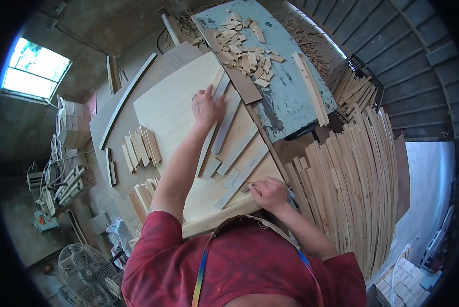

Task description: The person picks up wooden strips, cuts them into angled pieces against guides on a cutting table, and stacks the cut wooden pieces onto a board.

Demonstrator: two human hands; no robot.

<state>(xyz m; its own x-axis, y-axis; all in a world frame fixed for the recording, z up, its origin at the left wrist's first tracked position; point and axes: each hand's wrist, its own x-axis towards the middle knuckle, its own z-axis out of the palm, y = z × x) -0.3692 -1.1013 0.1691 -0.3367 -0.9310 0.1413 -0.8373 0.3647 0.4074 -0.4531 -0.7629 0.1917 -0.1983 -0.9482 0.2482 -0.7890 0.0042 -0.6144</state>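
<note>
My left hand point(208, 107) reaches over the pale board point(170, 110), near the upper ends of the wooden strips. Its fingers are bent and apart, slightly blurred, with no held thing visible. Close beside it lie a wooden strip point(207, 149) and a greyish strip point(226, 124), both slanted. My right hand point(270, 194) is at the board's near right edge, fingers closed on something small and dark that I cannot make out. Just left of it lies another greyish strip point(243, 176). A slanted strip point(238, 150) and a short block point(212, 168) lie between the hands.
Small wooden offcuts point(247, 53) cover part of a worn blue table point(278, 110), with a long strip point(311, 89) on it. Many long strips point(349, 189) are stacked at right. Short pieces point(141, 146) stand at left. A fan point(88, 268) is at lower left.
</note>
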